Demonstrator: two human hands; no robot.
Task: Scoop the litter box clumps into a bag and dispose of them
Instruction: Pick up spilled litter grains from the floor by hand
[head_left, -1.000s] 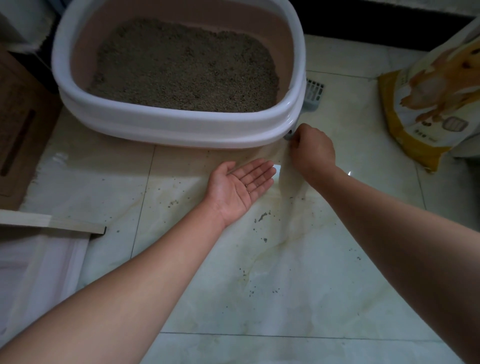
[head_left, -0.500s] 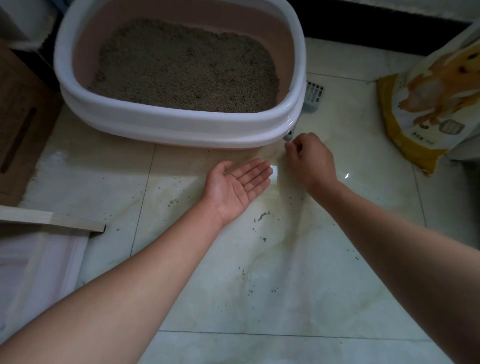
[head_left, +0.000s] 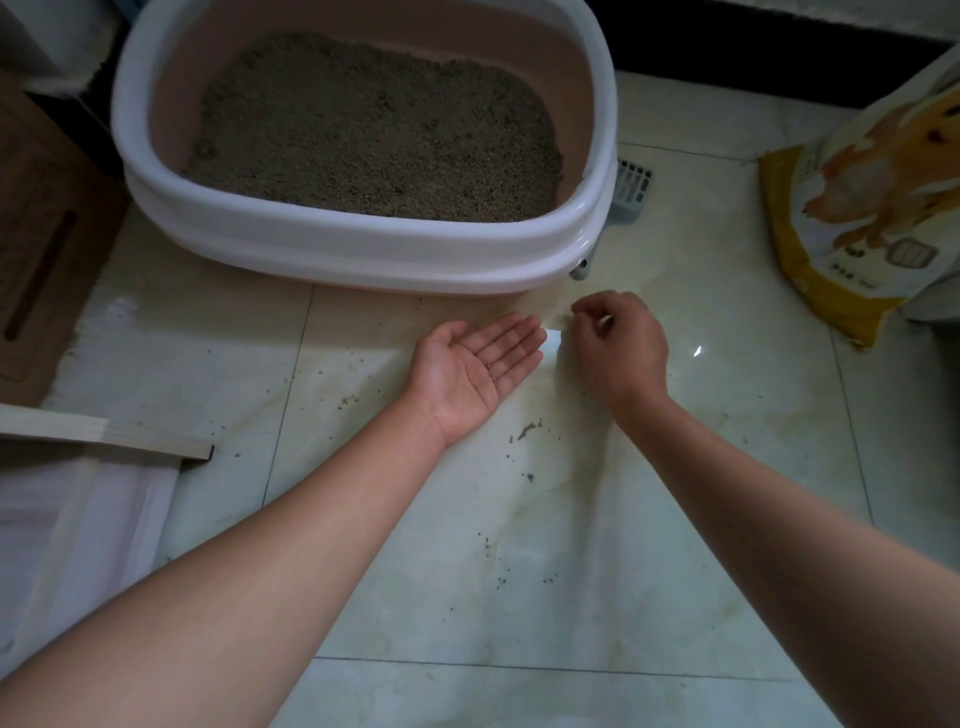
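Observation:
A white-rimmed litter box (head_left: 363, 249) with a pink inner wall holds grey-brown litter (head_left: 374, 130) at the top of the view. My left hand (head_left: 475, 369) lies palm up on the tiled floor just in front of the box, fingers straight. Just to its right, my right hand (head_left: 618, 345) hovers knuckles up, its fingers curled and its thumb and fingertips pinched together; anything between them is too small to see. A grey slotted scoop (head_left: 631, 187) hangs at the box's right side. No bag for the clumps is in view.
Loose litter grains (head_left: 527, 430) are scattered over the pale tiles between my arms. A yellow and white litter sack (head_left: 857, 223) stands at the right. A cardboard box (head_left: 36, 234) sits at the left, with a wooden strip (head_left: 104, 434) over white sheeting below it.
My right hand has drawn back from the litter box's front right corner toward my left hand's fingertips. My left hand has stayed palm up in the same spot.

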